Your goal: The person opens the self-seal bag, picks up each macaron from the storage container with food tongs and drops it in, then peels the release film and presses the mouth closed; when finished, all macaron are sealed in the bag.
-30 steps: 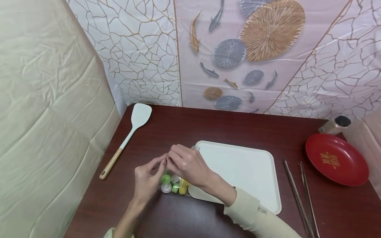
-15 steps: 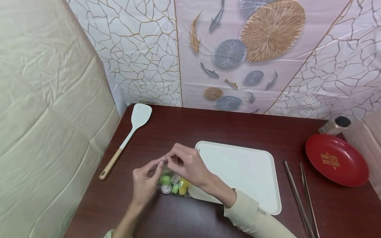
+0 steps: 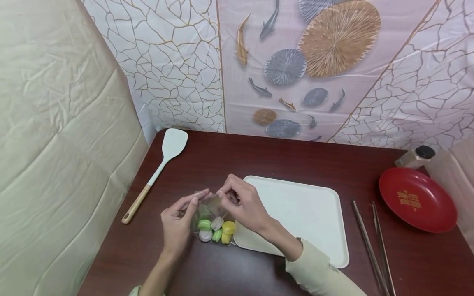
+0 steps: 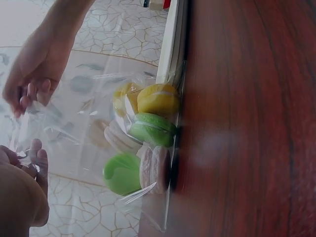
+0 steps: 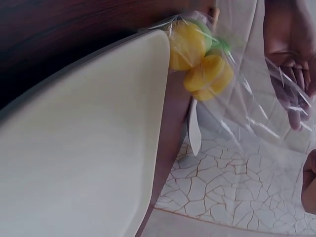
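Note:
A clear plastic bag (image 3: 209,209) stands on the table, its upper edge held between both hands. Several macarons lie in its bottom: green (image 4: 152,129), yellow (image 5: 189,45) and pale lilac (image 4: 154,169). My left hand (image 3: 177,224) pinches the left side of the bag's top between thumb and fingers. On the other side my right hand (image 3: 246,205) pinches the top edge, fingers curled. The bag's top is spread between the hands. In the right wrist view the left hand (image 5: 291,64) shows behind the clear film.
A white tray (image 3: 296,213) lies right beside the bag, under the right forearm. Metal tongs (image 3: 374,246), a red plate (image 3: 418,199) and a black-lidded jar (image 3: 414,157) are at the right. A white spatula (image 3: 159,168) with a wooden handle lies at the left.
The hands, fingertips together earlier, have moved apart, the right one rightward and the left one slightly left. The bag's top is now stretched between them, and more of the macarons shows.

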Motion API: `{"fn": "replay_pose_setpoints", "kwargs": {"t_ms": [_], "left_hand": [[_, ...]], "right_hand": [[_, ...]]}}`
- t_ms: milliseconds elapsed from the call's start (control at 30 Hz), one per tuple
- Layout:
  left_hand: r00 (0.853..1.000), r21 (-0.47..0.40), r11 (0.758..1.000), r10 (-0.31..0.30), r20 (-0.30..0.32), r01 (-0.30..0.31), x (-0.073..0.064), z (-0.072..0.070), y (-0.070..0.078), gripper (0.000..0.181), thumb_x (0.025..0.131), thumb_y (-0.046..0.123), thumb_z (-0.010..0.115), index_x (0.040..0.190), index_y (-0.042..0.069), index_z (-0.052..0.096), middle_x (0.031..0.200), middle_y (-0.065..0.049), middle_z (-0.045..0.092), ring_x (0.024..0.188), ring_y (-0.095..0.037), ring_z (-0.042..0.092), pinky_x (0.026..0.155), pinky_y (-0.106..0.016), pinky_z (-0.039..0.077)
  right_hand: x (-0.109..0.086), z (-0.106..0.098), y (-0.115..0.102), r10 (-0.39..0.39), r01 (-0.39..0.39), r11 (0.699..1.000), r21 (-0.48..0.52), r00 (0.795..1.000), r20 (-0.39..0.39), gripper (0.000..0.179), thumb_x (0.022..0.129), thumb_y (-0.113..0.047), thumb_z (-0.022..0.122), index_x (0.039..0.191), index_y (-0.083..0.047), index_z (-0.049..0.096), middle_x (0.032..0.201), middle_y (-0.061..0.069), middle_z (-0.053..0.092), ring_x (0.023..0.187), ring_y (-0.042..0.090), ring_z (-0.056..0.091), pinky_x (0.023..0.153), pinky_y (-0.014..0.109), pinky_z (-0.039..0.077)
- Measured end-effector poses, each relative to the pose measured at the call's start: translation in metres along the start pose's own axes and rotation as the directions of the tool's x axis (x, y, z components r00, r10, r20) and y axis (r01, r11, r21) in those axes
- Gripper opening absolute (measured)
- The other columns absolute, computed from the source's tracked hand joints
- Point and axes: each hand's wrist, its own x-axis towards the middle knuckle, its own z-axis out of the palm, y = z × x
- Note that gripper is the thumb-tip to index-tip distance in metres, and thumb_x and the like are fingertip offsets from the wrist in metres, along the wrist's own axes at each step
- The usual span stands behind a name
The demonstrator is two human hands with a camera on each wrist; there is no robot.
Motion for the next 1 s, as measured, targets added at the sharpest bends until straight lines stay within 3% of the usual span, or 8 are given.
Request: {"fn": "replay_pose_setpoints", "kwargs": {"t_ms": [167, 400, 600, 833, 1000], "left_hand": [[1.000, -0.041, 0.999, -0.016, 0.005, 0.016, 0.000, 0.001, -0.001, 0.023, 0.111, -0.005, 0.057, 0.121, -0.011, 0.077, 0.119, -0.028, 0.079, 0.109, -0.024, 0.083, 0.101, -0.032, 0.063], [0.998, -0.034, 0.999, -0.043, -0.041, 0.042, -0.002, 0.000, -0.004, 0.022, 0.112, -0.003, 0.057, 0.119, -0.012, 0.076, 0.117, -0.020, 0.082, 0.108, -0.022, 0.083, 0.103, -0.029, 0.062], [0.997, -0.096, 0.995, -0.024, -0.067, 0.018, -0.003, 0.000, -0.007, 0.022, 0.111, -0.005, 0.056, 0.117, -0.018, 0.073, 0.117, -0.015, 0.083, 0.106, -0.022, 0.083, 0.102, -0.031, 0.063], [0.993, -0.193, 0.979, 0.037, -0.108, -0.058, -0.005, -0.002, -0.010, 0.022, 0.111, -0.009, 0.053, 0.114, -0.024, 0.068, 0.117, -0.018, 0.083, 0.106, -0.024, 0.084, 0.099, -0.036, 0.064], [0.991, -0.204, 0.978, 0.021, -0.129, -0.047, -0.006, -0.002, -0.010, 0.023, 0.111, -0.008, 0.054, 0.114, -0.026, 0.067, 0.116, -0.016, 0.083, 0.106, -0.024, 0.084, 0.099, -0.036, 0.065]], "right_hand": [[-0.008, -0.014, -0.002, 0.042, -0.042, 0.999, 0.000, 0.999, -0.009, 0.018, 0.096, 0.012, 0.066, 0.096, -0.006, 0.066, 0.081, 0.000, 0.054, 0.065, 0.007, 0.042, 0.056, 0.019, 0.035], [-0.023, -0.034, -0.005, 0.075, -0.073, 0.997, 0.031, 0.995, -0.058, 0.026, 0.094, 0.017, 0.064, 0.093, -0.008, 0.061, 0.083, 0.003, 0.054, 0.064, 0.013, 0.041, 0.050, 0.025, 0.034], [-0.036, -0.052, -0.013, 0.123, -0.108, 0.986, 0.125, 0.984, -0.125, 0.029, 0.091, 0.024, 0.060, 0.091, -0.004, 0.060, 0.084, 0.005, 0.054, 0.069, 0.013, 0.039, 0.052, 0.026, 0.035], [-0.044, -0.073, -0.021, 0.054, -0.008, 0.980, 0.199, 0.973, -0.225, 0.020, 0.092, 0.026, 0.055, 0.092, 0.007, 0.059, 0.082, 0.007, 0.051, 0.068, 0.012, 0.036, 0.051, 0.024, 0.032], [-0.050, -0.090, -0.025, 0.027, 0.049, 0.967, 0.249, 0.955, -0.294, 0.016, 0.089, 0.030, 0.047, 0.091, 0.016, 0.056, 0.081, 0.008, 0.051, 0.069, 0.012, 0.043, 0.052, 0.024, 0.035]]}}
